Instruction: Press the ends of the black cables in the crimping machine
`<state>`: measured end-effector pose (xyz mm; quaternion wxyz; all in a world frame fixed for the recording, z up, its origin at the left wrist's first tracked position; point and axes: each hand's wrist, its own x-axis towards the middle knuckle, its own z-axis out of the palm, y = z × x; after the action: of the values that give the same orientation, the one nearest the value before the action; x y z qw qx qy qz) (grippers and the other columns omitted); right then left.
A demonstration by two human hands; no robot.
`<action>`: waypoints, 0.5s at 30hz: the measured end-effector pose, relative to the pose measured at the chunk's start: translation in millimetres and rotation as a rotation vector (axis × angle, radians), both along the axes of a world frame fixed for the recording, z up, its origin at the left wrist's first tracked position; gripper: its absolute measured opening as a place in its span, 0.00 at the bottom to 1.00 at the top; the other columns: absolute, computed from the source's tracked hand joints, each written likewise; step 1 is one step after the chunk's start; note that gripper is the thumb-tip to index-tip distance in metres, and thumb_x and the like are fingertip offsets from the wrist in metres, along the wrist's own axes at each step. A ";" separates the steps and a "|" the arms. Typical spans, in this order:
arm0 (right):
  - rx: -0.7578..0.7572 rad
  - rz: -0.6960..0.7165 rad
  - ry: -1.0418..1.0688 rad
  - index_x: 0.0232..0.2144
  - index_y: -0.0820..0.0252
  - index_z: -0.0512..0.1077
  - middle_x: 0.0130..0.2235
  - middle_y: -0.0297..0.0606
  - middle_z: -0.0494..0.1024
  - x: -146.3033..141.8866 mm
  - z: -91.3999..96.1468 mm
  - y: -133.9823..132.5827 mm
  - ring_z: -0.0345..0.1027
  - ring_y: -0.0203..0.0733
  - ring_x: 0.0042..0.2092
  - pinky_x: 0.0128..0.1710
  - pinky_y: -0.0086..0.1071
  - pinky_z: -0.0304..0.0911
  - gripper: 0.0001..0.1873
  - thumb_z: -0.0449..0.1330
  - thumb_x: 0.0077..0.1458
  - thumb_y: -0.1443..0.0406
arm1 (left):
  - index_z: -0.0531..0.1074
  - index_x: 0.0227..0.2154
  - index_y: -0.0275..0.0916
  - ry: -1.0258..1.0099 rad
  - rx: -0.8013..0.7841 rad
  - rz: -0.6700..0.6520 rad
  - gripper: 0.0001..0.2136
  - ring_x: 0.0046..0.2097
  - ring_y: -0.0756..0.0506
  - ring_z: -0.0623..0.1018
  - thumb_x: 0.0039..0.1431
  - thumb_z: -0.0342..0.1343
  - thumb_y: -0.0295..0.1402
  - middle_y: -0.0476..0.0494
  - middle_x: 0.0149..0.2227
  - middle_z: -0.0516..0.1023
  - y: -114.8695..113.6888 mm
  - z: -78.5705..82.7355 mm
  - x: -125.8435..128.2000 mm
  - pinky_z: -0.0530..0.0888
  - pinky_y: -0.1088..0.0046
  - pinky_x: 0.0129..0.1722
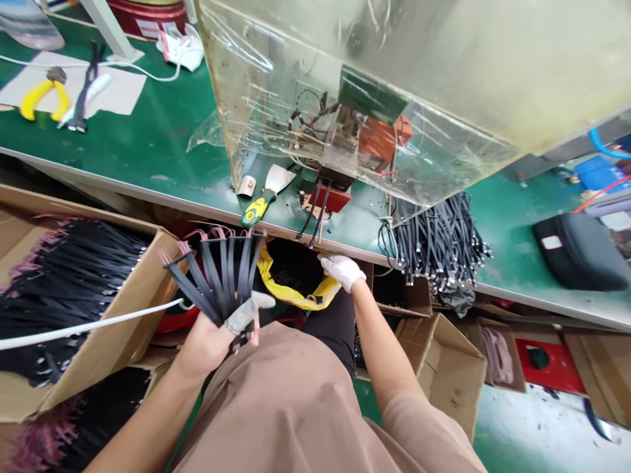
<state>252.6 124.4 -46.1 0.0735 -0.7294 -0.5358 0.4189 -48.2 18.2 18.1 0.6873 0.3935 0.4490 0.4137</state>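
My left hand (224, 328) is closed around a fan of several black flat straps (221, 276), pinched at their lower ends with a finger cot on the thumb. My right hand (341, 269), in a white glove, reaches under the bench edge beside a yellow-lined bag (296, 295) of black parts; its fingers curl downward and what they hold is hidden. Two black straps (318, 213) hang from a red fixture (331, 197) on the machine just above that hand.
A clear plastic guard (394, 85) covers the machine on the green bench (148, 144). A scraper with green-yellow handle (266, 197), yellow pliers (42, 95), a pile of black straps (438, 240), and cardboard boxes of straps (73, 282) surround me.
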 end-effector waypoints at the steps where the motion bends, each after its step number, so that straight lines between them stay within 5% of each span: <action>1: -0.003 0.046 0.008 0.51 0.52 0.81 0.52 0.40 0.83 3.3 4.8 -4.1 0.77 0.51 0.54 0.58 0.37 0.67 0.18 0.58 0.67 0.54 | 0.83 0.36 0.39 -0.015 -0.003 0.047 0.17 0.20 0.51 0.74 0.57 0.68 0.49 0.49 0.20 0.76 6.0 2.4 4.0 0.68 0.80 0.17; 4: 0.038 0.126 0.055 0.54 0.53 0.79 0.52 0.39 0.82 12.9 19.1 -19.3 0.80 0.47 0.46 0.55 0.38 0.71 0.19 0.57 0.67 0.55 | 0.83 0.39 0.40 -0.081 0.014 0.172 0.16 0.28 0.47 0.81 0.52 0.73 0.44 0.47 0.27 0.81 22.9 6.6 15.7 0.79 0.75 0.29; 10: 0.197 -0.136 0.365 0.54 0.57 0.77 0.46 0.44 0.84 42.1 63.0 -46.4 0.80 0.45 0.42 0.47 0.41 0.76 0.24 0.61 0.63 0.50 | 0.81 0.30 0.38 -0.268 0.307 0.323 0.09 0.25 0.50 0.74 0.50 0.75 0.35 0.49 0.23 0.78 61.8 9.2 33.1 0.73 0.75 0.26; 15: 0.608 -0.361 -0.224 0.51 0.53 0.80 0.48 0.41 0.83 109.1 118.1 -38.5 0.78 0.48 0.49 0.54 0.43 0.72 0.20 0.58 0.64 0.53 | 0.80 0.29 0.41 -0.310 0.260 0.348 0.12 0.26 0.47 0.74 0.45 0.77 0.36 0.50 0.22 0.76 71.6 22.5 45.1 0.73 0.71 0.25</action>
<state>361.7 85.9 72.0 0.3003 -0.7983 -0.5034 0.1384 -3.1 89.8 40.6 0.6101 0.3275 0.3421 0.6352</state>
